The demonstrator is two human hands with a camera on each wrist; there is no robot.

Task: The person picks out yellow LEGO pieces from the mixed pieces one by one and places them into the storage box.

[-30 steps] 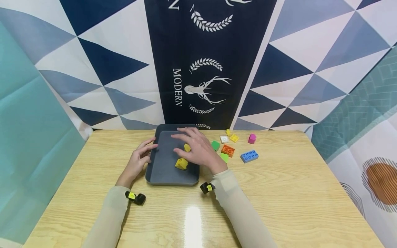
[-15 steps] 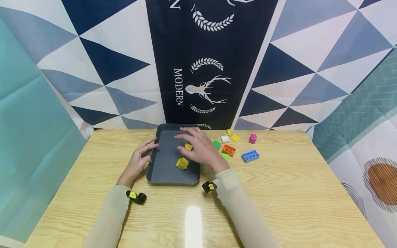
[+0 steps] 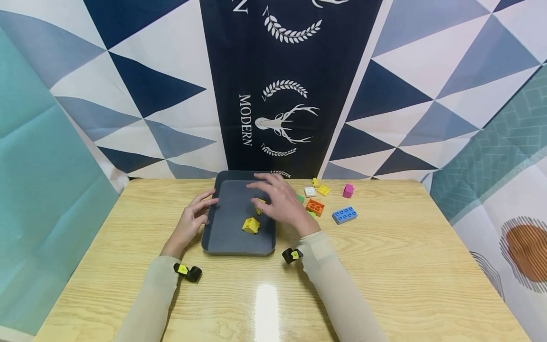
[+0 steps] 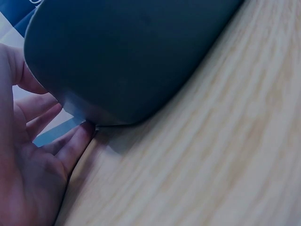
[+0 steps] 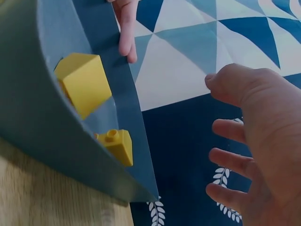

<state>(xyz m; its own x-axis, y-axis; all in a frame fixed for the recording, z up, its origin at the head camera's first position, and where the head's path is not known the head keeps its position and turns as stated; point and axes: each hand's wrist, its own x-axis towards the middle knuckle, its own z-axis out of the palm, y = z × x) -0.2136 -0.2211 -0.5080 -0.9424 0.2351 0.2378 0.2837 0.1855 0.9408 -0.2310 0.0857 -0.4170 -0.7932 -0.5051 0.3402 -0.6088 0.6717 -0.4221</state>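
Note:
A dark grey tray (image 3: 226, 204) lies on the wooden table with two yellow toy bricks inside. One yellow brick (image 5: 87, 87) has a sloped face; the smaller yellow brick (image 5: 121, 147) shows a stud. My left hand (image 3: 192, 216) rests its extended fingers on the tray's left rim, and the left wrist view has fingertips against the tray's outer wall (image 4: 131, 61). Above the tray's right side hovers my right hand (image 3: 279, 202), fingers spread and apart, holding nothing. It partly covers the smaller yellow brick in the head view.
Right of the tray lie an orange brick (image 3: 315, 207), a blue brick (image 3: 344, 215), a magenta brick (image 3: 348, 191), a white piece (image 3: 309, 192) and a flat yellow piece (image 3: 324, 190). Green pieces are partly hidden behind my right hand. A patterned backdrop (image 3: 171, 95) rises behind the table.
My right hand has drifted slightly right over the tray, covering more of the green pieces. The left hand stays at the rim, and the yellow bricks remain in the tray.

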